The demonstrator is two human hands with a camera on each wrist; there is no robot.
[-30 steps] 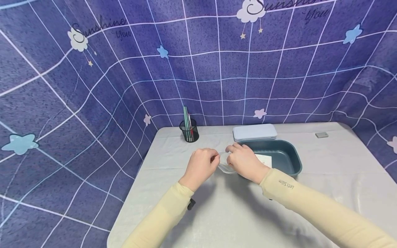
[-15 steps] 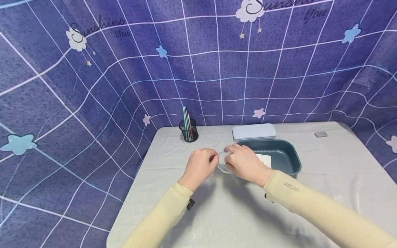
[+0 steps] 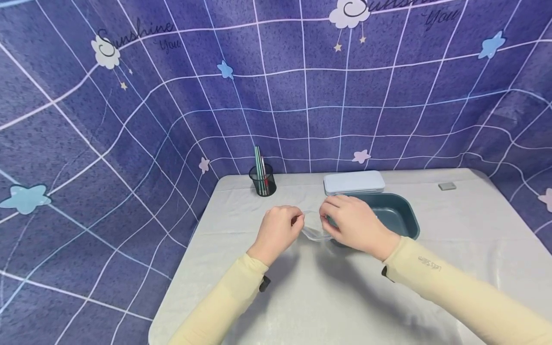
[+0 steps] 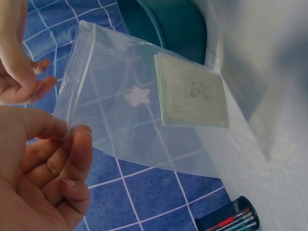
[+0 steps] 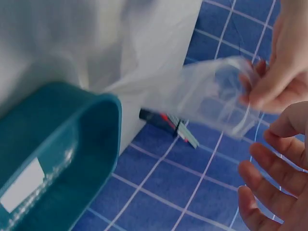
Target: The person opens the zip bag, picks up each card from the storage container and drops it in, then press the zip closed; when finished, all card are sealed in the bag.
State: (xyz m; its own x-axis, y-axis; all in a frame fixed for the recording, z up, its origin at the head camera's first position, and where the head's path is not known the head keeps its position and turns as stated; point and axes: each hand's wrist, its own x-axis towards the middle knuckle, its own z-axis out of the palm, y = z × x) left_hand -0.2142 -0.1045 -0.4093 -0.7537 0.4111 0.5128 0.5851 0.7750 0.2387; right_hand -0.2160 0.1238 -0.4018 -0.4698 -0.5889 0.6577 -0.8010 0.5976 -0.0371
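A clear zip bag (image 3: 314,232) hangs between my hands above the white tablecloth. Inside the bag (image 4: 120,130) lies a pale green square card (image 4: 192,96) with a small drawing. My left hand (image 3: 295,221) pinches one corner of the bag's mouth between thumb and forefinger (image 4: 79,137). My right hand (image 3: 329,215) hovers just right of the bag, over the near-left rim of a teal tub (image 3: 401,218). In the right wrist view its fingers (image 5: 267,168) are spread and loosely bent, holding nothing, while the bag (image 5: 207,96) hangs from the other hand.
In the teal tub (image 5: 72,139) lies a white card (image 5: 24,185). Behind the tub sits a pale blue lidded box (image 3: 353,183), and left of that a black mesh pen cup (image 3: 263,181). A small grey block (image 3: 446,186) rests at the far right. Blue grid cloth surrounds the table.
My right hand has slid a little right, off the bag's mouth and over the tub's rim. The left hand keeps its pinch in the same spot.
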